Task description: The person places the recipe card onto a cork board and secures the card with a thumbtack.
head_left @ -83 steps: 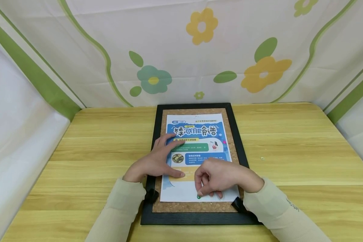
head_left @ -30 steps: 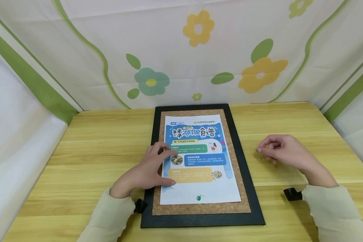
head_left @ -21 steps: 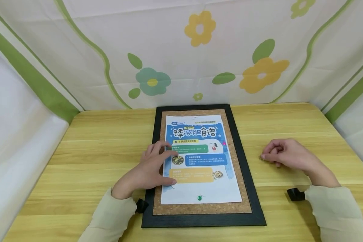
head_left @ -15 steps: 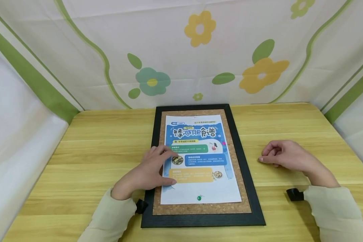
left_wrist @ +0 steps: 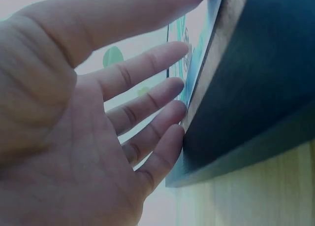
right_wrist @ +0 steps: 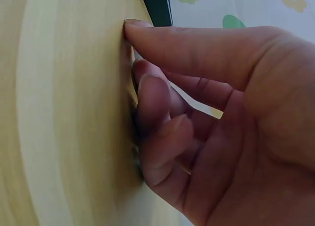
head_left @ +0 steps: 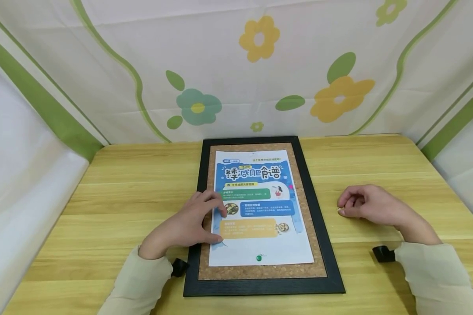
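Observation:
A printed sheet lies on a black-framed cork board. My left hand rests across the board's left side with spread fingers, the thumb and fingertips at the sheet's left part. In the left wrist view the left hand has its fingers relaxed and holds nothing. On the table right of the board, my right hand pinches at a small pale thumbtack, mostly hidden by the fingertips. The right wrist view shows the right hand with curled fingers against the table; the tack is hidden there.
A green thumbtack sits in the sheet's lower middle and a pink thumbtack at its right edge. Around the board is the wooden table. Behind it hangs a flowered curtain.
My right hand has left the green tack at the sheet's bottom and moved right to the pale tack on the table. The left hand has slid slightly down and left.

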A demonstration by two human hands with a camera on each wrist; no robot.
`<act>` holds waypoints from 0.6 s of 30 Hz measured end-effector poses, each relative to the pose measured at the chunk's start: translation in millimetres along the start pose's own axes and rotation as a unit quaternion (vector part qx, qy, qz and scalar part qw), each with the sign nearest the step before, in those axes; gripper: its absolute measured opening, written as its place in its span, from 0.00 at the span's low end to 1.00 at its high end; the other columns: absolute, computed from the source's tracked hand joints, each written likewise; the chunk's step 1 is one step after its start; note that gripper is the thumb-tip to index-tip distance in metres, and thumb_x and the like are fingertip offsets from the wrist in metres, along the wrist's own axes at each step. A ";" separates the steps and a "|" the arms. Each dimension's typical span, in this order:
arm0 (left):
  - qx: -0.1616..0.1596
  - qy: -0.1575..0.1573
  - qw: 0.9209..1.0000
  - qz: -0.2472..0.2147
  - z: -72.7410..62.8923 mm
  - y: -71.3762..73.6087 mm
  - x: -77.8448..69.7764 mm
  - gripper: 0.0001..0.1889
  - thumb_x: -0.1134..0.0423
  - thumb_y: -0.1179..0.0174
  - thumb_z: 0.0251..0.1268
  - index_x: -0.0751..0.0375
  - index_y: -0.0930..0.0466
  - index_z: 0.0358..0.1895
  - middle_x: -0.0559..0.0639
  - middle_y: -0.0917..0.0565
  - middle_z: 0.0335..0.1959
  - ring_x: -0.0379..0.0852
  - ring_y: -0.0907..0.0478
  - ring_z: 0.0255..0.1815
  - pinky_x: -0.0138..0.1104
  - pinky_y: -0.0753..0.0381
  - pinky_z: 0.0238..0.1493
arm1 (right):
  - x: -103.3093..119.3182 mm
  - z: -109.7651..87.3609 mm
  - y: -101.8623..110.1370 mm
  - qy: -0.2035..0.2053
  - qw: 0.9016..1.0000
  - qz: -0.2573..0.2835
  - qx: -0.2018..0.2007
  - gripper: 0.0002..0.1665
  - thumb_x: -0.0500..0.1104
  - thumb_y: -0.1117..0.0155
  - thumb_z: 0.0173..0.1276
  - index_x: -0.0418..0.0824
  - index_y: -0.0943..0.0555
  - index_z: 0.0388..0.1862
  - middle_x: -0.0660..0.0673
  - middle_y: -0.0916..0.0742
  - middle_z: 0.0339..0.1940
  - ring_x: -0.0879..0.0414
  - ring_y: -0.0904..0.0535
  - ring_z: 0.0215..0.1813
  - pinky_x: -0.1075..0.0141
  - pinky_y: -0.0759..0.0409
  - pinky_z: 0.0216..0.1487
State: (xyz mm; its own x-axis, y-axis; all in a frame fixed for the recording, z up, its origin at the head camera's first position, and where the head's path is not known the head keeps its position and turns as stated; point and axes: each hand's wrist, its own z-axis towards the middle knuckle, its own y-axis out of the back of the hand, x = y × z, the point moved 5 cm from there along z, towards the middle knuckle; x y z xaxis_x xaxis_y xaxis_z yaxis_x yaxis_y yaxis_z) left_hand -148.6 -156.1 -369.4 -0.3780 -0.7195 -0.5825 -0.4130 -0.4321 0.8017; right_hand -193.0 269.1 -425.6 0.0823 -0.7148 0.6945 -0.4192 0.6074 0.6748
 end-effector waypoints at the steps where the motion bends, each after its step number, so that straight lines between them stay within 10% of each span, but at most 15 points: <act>1: 0.003 -0.004 1.000 -0.001 -0.5 -0.3 0.1 0.18 0.61 0.18 0.58 0.47 0.18 0.46 0.49 0.24 0.64 0.57 0.34 0.66 0.56 0.30 0.66 | -0.1 0.0 -0.1 0.002 1.000 -0.002 -0.002 0.10 0.45 0.23 0.71 0.42 0.13 0.44 0.48 0.13 0.35 0.60 0.21 0.33 0.68 0.22 0.36; 18: 0.039 -0.062 0.994 -0.080 -12.4 -0.1 27.1 0.21 0.61 0.23 0.66 0.44 0.16 0.60 0.52 0.30 0.75 0.63 0.40 0.80 0.61 0.28 0.70 | 7.0 3.2 -3.0 0.027 0.999 -0.010 -0.019 0.08 0.43 0.25 0.73 0.42 0.14 0.44 0.49 0.16 0.33 0.61 0.25 0.30 0.68 0.26 0.33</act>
State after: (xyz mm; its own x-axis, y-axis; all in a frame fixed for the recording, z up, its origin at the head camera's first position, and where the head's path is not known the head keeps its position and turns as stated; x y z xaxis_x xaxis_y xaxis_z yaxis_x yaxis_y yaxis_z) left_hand -148.5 -182.3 -383.7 -0.4001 -0.5697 -0.7179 -0.5375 -0.4886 0.6873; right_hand -194.0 261.2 -423.6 0.1404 -0.7081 0.6920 -0.3821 0.6060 0.6977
